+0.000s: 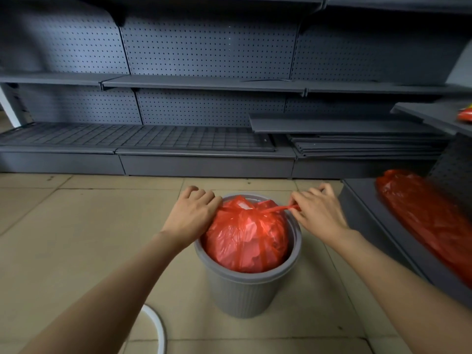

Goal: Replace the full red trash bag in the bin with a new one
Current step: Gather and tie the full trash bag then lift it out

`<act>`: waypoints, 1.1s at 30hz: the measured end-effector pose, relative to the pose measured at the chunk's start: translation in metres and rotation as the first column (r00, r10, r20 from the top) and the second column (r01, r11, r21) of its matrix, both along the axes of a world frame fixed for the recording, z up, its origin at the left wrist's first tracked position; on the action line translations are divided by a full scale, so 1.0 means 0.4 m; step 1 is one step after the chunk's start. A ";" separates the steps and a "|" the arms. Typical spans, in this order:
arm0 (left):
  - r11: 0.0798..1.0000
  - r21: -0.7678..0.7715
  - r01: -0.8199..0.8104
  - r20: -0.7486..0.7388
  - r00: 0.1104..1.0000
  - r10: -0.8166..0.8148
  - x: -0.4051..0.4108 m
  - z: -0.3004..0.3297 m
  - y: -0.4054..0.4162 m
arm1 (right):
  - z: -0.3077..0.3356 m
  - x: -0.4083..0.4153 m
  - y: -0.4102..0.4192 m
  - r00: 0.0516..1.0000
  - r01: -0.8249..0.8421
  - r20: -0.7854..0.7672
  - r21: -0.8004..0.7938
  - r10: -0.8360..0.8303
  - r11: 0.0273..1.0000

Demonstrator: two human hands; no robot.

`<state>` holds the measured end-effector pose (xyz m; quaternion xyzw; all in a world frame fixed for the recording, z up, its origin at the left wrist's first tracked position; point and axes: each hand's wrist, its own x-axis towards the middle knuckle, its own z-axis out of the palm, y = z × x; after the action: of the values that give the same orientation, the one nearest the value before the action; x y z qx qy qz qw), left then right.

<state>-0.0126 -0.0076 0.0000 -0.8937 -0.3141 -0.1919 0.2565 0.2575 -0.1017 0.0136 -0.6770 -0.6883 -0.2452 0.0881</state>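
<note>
Red plastic, stuffed full, bulges out of the grey ribbed bin [245,292]: the full trash bag [245,241] sits inside the bin, its top gathered toward a knot near the far rim. From that knot a thin twisted strip of the bag [281,208] runs to the right, pulled taut. The right hand [319,213] pinches this strip, its fingers [300,200] curled round the end just beyond the bin's right rim. The left hand [194,213] is at the bag's upper left, fingers bent and clenched on the gathered plastic at the rim, though the exact hold is hidden under the hand. Both bare forearms reach in from the lower corners.

The bin stands on a beige tiled floor [76,226]. To the right, on a low dark shelf [370,226], lies a long red roll of bags [429,221], well apart from the bin. Behind runs dark grey pegboard shelving [204,47] with a wire grid on its lowest level. A white curved object [158,328] shows at the bottom edge, near the left forearm.
</note>
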 end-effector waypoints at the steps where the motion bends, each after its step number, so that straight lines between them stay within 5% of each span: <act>1: 1.000 0.016 0.022 -0.028 0.999 -0.021 -0.001 -0.006 0.002 | -0.002 0.003 -0.004 1.000 0.009 -0.013 -0.038 -0.010 0.999; 11: 0.998 -0.058 -0.035 0.041 0.998 0.037 -0.016 0.033 0.004 | 0.024 0.034 -0.018 0.978 0.072 -0.196 -0.028 -0.076 0.997; 24: 0.998 0.046 0.039 0.205 0.978 -0.048 0.148 0.111 -0.043 | 0.114 -0.131 0.034 0.895 -0.171 -0.398 0.116 0.203 0.979; 33: 0.981 -0.175 0.081 0.377 0.926 -0.009 0.153 0.091 -0.052 | 0.087 -0.139 0.049 0.832 -0.148 -0.529 0.074 0.165 0.986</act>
<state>0.0485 -0.0283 0.0364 -0.8678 -0.3534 -0.3341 0.1021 0.2020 -0.0820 0.0485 -0.6584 -0.6859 -0.0497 0.3059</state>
